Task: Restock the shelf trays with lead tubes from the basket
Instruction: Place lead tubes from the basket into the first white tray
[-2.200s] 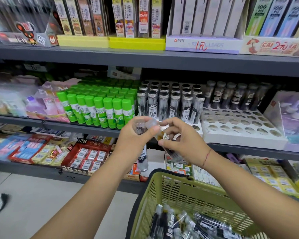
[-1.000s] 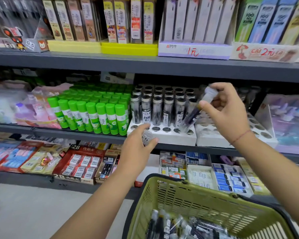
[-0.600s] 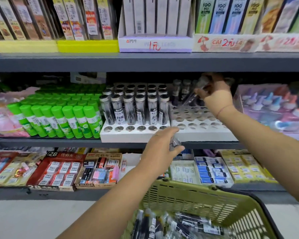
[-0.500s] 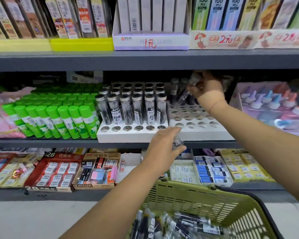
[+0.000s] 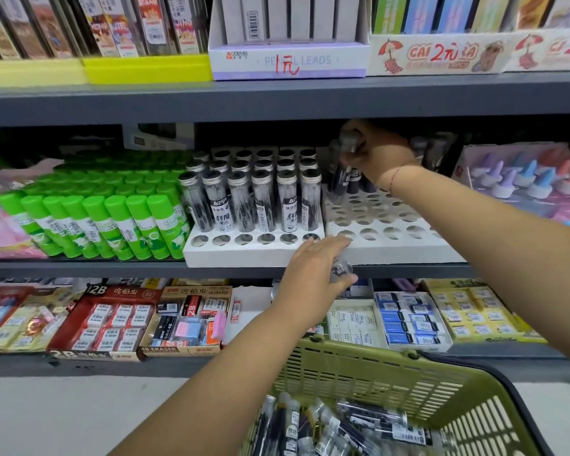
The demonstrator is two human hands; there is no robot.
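Tube [image 5: 349, 149]: pinched in our right hand [image 5: 380, 156] over the right tray's [image 5: 405, 248] back row; we keep it upright and seat it in a free hole.
Left hand [image 5: 313, 274]: clasps another tube [image 5: 339, 269] below the shelf edge.
Basket [image 5: 408, 373]: more tubes wait inside.

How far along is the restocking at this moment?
Partly done. The left tray is full except its empty front row. The right hand is lowering a tube into the back of the right tray, mostly empty holes. The left hand holds another tube. Many tubes remain in the basket.
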